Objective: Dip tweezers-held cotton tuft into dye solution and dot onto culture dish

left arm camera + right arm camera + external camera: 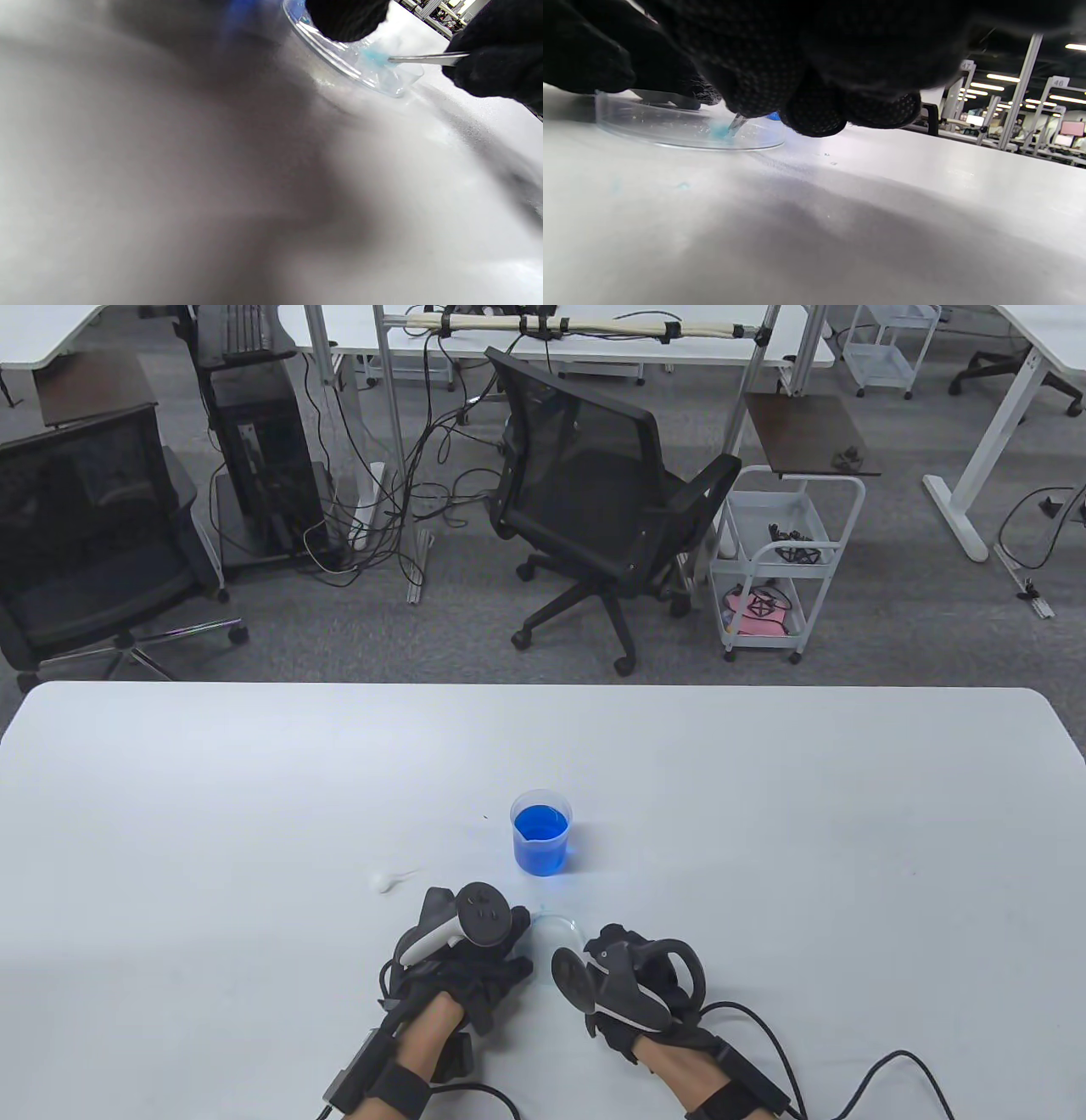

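Note:
The clear culture dish point(560, 925) lies on the white table between my two hands. My left hand point(475, 954) holds the dish's left rim, and one left fingertip point(345, 19) sits on that rim. My right hand point(624, 976) pinches metal tweezers point(428, 58). Their tip holds a blue-stained cotton tuft point(375, 57) down on the dish floor point(683, 131). The same tuft point(719, 131) shows pale blue under the tweezers' tip point(737, 123). A small beaker of blue dye point(540, 836) stands just beyond the dish.
A loose white cotton tuft point(383, 881) lies on the table left of the beaker. Faint blue specks point(683, 185) mark the table near the dish. Glove cables point(857, 1069) trail off the front edge. Office chairs and a cart stand beyond the table's far edge.

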Action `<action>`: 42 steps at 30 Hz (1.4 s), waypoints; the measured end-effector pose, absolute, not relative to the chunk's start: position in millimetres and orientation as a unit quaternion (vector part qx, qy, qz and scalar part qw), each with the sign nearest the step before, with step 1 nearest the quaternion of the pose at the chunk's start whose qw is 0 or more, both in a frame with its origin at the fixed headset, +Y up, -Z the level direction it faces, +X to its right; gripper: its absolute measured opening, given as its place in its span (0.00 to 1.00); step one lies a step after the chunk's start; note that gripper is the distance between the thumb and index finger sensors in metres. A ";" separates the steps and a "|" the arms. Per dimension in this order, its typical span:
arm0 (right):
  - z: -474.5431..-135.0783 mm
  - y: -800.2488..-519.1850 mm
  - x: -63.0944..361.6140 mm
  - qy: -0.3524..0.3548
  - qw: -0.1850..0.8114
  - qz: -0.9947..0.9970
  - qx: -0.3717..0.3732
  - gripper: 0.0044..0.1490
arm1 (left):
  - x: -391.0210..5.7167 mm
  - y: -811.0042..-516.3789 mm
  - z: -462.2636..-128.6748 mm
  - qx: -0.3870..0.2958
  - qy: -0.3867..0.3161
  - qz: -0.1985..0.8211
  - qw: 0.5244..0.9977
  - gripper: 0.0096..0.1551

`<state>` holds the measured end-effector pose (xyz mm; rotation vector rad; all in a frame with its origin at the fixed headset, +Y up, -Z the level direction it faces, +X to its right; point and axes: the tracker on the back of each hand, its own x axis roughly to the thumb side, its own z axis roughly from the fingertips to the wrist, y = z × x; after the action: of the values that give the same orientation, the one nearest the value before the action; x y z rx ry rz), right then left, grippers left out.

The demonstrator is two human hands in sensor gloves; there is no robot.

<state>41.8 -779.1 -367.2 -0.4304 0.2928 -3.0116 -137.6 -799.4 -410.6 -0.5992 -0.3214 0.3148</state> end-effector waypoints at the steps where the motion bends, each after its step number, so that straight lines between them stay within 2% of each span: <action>1: -366.3 -777.1 42.6 0.098 0.040 -0.984 -0.140 0.25 | -137.6 -799.4 -410.6 -0.293 -0.157 0.154 0.931 0.41; 7: -358.0 -768.4 42.6 0.111 0.027 -0.983 -0.147 0.25 | -137.6 -799.4 -410.6 -0.293 -0.157 0.154 0.931 0.41; 15: -361.3 -780.9 36.5 0.095 0.047 -0.982 -0.154 0.25 | -138.1 -799.4 -410.8 -0.293 -0.157 0.155 0.930 0.41; 23: -366.9 -758.2 39.7 0.137 0.010 -0.981 -0.135 0.25 | -138.3 -799.3 -411.1 -0.293 -0.159 0.155 0.930 0.41; 33: -376.3 -780.3 29.1 0.107 0.047 -0.982 -0.147 0.25 | -137.0 -800.0 -409.5 -0.293 -0.159 0.155 0.930 0.41; 42: -380.0 -763.4 39.1 0.134 0.015 -0.984 -0.120 0.25 | -136.3 -800.3 -409.3 -0.294 -0.160 0.154 0.930 0.41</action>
<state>39.1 -763.4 -380.0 -0.3728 0.4162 -3.0607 -136.3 -800.3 -409.3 -0.6014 -0.3275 0.3148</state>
